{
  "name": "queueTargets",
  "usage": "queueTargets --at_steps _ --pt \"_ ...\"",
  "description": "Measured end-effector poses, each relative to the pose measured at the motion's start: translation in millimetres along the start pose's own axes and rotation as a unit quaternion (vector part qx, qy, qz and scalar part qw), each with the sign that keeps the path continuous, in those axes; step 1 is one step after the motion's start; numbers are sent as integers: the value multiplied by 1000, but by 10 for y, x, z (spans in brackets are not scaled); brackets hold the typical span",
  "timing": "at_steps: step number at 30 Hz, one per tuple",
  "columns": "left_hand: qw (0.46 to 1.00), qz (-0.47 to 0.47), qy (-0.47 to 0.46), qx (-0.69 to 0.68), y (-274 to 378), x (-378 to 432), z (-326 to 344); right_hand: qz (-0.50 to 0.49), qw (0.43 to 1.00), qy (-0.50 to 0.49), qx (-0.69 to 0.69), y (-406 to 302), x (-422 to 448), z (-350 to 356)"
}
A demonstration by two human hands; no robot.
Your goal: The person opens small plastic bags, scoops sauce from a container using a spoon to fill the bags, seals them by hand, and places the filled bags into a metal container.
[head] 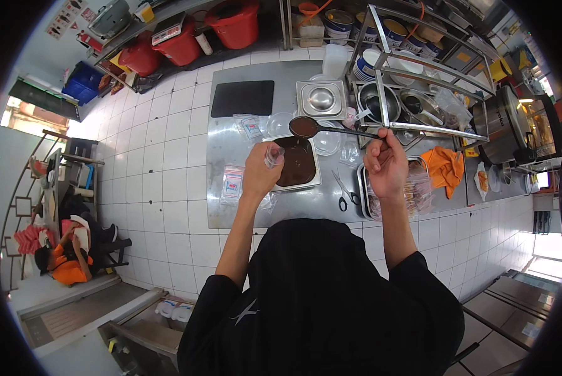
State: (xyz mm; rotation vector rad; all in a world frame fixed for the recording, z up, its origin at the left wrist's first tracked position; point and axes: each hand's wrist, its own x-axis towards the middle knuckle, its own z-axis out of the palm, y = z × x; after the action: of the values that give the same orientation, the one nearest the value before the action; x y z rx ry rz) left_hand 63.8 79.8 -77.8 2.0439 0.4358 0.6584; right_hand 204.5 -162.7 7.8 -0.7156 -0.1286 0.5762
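Observation:
My right hand (385,164) grips the far end of a black ladle's handle; the ladle (304,127), its bowl full of dark brown sauce, is above the far edge of a steel pan. That rectangular pan (299,162) holds more of the brown sauce. At its left side, my left hand (263,169) holds a small clear plastic cup (274,156) over the pan's rim. Clear round plastic lids (329,141) lie beside the pan, and black-handled scissors (344,190) rest to its right.
A steel tray of plastic-bagged food (410,192) and an orange cloth (443,169) lie at the right. Behind stand a lidded steel pan (321,98), a black board (242,98) and a metal rack (379,75) with bowls. Plastic packets (233,184) lie left. A person (71,258) sits far left.

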Motion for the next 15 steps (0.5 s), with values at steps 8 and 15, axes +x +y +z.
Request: queueTargets --at_steps 8,15 --pt "1000 -2 -11 25 12 26 20 -4 1000 -16 2 -7 -5 9" --pt "995 -10 -44 93 24 47 25 -4 1000 -16 -4 -9 -23 24"
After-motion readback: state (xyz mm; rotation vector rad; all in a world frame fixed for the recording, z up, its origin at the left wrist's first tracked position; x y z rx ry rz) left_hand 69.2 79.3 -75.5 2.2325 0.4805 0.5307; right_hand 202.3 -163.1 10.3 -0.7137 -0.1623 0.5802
